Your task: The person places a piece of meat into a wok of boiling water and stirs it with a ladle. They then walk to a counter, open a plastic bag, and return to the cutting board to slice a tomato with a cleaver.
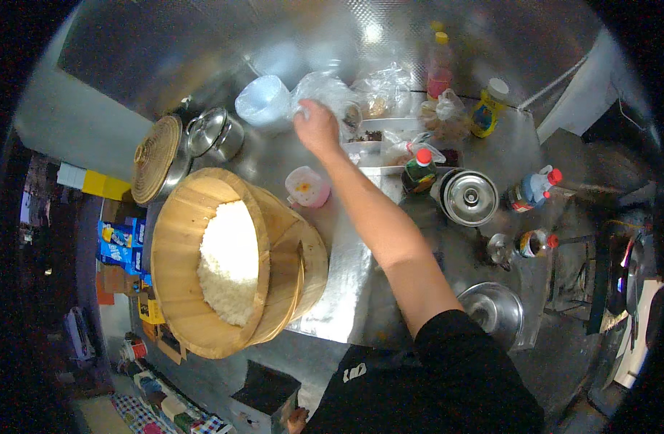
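My right hand (317, 128) reaches to the back of the steel counter. Its fingers are closed on a clear plastic bag (326, 89), which bunches up around them. Left of the bag sits a pale bowl (262, 101) that looks wrapped in plastic. Just below the hand stands a small pinkish tub (308, 187) with an orange stain on its lid. A large wooden barrel (280, 260) of white rice (229, 266) tilts toward me at the left. Only part of my left hand (298, 420) shows at the bottom edge, beside a dark open box (267, 393); its grip is hidden.
A lidded steel pot (215, 133) and a woven lid (157, 160) stand behind the barrel. Trays of dry goods (372, 142), a red-capped bottle (420, 171), a steel canister (469, 197) and a steel bowl (495, 312) crowd the right. Several sauce bottles (535, 190) stand farther right.
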Demonstrator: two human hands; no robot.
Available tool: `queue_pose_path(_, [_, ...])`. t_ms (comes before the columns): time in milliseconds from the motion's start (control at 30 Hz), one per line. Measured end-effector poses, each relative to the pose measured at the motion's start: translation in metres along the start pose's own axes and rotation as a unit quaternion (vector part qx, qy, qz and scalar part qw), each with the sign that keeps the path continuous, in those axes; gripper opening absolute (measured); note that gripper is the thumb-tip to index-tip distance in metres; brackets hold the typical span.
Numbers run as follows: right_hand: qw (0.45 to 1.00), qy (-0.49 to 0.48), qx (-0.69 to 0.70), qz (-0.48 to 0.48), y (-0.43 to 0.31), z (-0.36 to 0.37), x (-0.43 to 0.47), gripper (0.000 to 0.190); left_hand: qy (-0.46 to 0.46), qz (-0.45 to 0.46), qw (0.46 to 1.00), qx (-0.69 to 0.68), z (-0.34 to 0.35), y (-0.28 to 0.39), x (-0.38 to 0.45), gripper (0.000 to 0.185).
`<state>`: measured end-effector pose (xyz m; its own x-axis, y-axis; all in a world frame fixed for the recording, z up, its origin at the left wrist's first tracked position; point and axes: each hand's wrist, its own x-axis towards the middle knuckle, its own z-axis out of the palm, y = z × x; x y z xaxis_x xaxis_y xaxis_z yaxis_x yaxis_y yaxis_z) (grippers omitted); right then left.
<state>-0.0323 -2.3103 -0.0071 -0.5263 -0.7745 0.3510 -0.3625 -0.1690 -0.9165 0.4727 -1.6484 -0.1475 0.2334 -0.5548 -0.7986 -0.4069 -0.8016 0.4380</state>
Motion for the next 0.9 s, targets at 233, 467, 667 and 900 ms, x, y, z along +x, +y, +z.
queue_pose_path(233, [0.990,-0.121,0.017,0.067,0.012,0.009,-0.044,0.036,-0.008,0.015,1.000,0.019,-0.001,0.016,0.010,0.024])
queue_pose_path(467, [0.994,-0.079,0.030,0.071,0.021,0.011,-0.054,0.046,-0.014,0.018,0.999,0.033,-0.002,0.020,0.012,0.023])
queue_pose_path(667, [0.997,0.017,-0.063,0.047,-0.002,-0.011,-0.029,0.069,-0.026,0.017,0.998,0.053,-0.007,0.022,0.022,0.023])
queue_pose_path(900, [0.933,-0.067,-0.107,0.336,0.002,-0.050,-0.006,0.089,-0.033,0.024,0.997,0.073,-0.015,0.024,0.033,0.023])
